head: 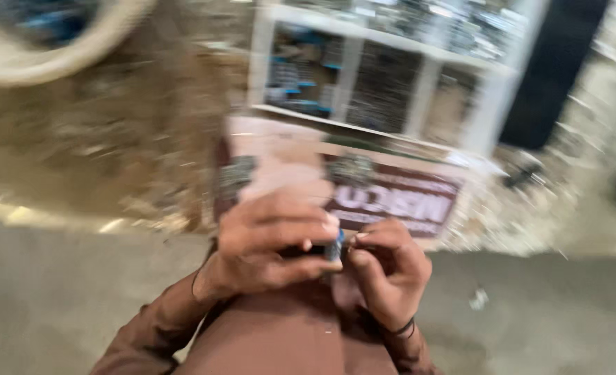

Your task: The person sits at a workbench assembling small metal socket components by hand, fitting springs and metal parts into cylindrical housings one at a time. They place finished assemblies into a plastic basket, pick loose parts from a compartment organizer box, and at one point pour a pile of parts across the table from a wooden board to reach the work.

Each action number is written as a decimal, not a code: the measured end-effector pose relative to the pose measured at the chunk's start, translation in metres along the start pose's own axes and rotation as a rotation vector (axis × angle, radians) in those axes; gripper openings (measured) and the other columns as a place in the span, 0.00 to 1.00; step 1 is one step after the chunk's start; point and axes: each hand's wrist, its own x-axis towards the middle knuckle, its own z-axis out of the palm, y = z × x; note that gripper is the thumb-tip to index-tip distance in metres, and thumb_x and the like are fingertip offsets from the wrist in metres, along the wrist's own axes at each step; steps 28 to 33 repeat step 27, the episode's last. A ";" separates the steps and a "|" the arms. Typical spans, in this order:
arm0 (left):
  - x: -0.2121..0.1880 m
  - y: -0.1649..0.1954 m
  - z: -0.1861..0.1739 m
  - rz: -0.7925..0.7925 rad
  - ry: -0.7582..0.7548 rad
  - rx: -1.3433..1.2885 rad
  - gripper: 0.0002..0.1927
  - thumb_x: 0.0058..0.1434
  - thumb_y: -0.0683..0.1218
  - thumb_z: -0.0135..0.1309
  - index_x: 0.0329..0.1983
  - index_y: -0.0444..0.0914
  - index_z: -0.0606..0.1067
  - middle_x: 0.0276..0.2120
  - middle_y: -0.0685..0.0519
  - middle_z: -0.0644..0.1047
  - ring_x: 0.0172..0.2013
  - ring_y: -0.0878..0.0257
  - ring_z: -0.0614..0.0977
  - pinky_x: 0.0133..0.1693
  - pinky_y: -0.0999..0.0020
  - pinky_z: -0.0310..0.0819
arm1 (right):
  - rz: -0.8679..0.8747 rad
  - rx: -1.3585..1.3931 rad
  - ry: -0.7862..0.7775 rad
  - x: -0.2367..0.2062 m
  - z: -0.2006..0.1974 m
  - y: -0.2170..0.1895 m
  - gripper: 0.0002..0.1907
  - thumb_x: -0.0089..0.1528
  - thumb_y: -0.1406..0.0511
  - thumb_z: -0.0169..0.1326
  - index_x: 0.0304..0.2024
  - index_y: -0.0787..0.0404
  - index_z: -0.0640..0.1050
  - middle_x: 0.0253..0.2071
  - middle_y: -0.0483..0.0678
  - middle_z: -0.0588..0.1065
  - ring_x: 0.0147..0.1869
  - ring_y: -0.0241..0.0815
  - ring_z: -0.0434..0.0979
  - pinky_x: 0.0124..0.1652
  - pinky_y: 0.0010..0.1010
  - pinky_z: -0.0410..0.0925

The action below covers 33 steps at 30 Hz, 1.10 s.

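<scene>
The head view is heavily blurred by motion. My left hand (269, 243) is curled around a small dark object with a blue end (334, 247), held close to my chest. My right hand (388, 267) meets it from the right, with fingertips pinched at the blue end. Both wrists come out of brown sleeves, and a dark band sits on the right wrist. What the small object is cannot be made out.
A white shelf unit (422, 83) with dark and blue items stands ahead. A low box or board with a maroon printed panel (398, 198) lies in front of it. Grey concrete floor (58, 292) spreads below. A pale curved band (64, 48) crosses the upper left.
</scene>
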 end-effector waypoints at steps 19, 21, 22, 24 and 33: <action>-0.043 0.010 -0.087 -0.101 0.368 0.169 0.19 0.57 0.42 0.72 0.50 0.35 0.80 0.48 0.46 0.81 0.35 0.68 0.83 0.34 0.77 0.82 | -0.503 -1.012 -0.225 0.028 0.069 -0.023 0.30 0.59 0.48 0.64 0.56 0.59 0.79 0.47 0.50 0.71 0.42 0.48 0.71 0.39 0.38 0.67; -0.039 0.009 -0.084 -0.107 0.323 0.165 0.19 0.56 0.41 0.71 0.50 0.35 0.80 0.48 0.46 0.81 0.35 0.66 0.83 0.35 0.75 0.81 | -0.753 -0.889 -0.333 0.030 0.056 -0.008 0.21 0.57 0.60 0.61 0.51 0.59 0.82 0.47 0.48 0.75 0.41 0.44 0.75 0.37 0.38 0.67; -0.036 0.009 -0.082 -0.093 0.293 0.195 0.19 0.55 0.42 0.72 0.49 0.35 0.80 0.47 0.46 0.81 0.36 0.65 0.83 0.36 0.73 0.81 | -0.878 -0.826 -0.384 0.031 0.049 0.000 0.18 0.55 0.65 0.60 0.48 0.59 0.83 0.47 0.48 0.77 0.40 0.43 0.76 0.36 0.37 0.67; -0.030 0.010 -0.074 -0.058 0.225 0.232 0.20 0.54 0.43 0.73 0.47 0.37 0.79 0.46 0.47 0.81 0.36 0.63 0.83 0.39 0.70 0.81 | -0.687 -0.402 -0.481 0.027 0.036 0.014 0.09 0.62 0.68 0.61 0.46 0.58 0.82 0.47 0.44 0.78 0.45 0.43 0.81 0.45 0.33 0.72; -0.017 0.003 -0.053 0.024 0.156 0.171 0.20 0.55 0.43 0.72 0.49 0.37 0.79 0.46 0.48 0.81 0.42 0.57 0.86 0.41 0.69 0.82 | -0.191 0.179 -0.360 0.002 0.008 0.028 0.04 0.67 0.66 0.62 0.45 0.55 0.84 0.44 0.44 0.83 0.42 0.46 0.85 0.45 0.34 0.78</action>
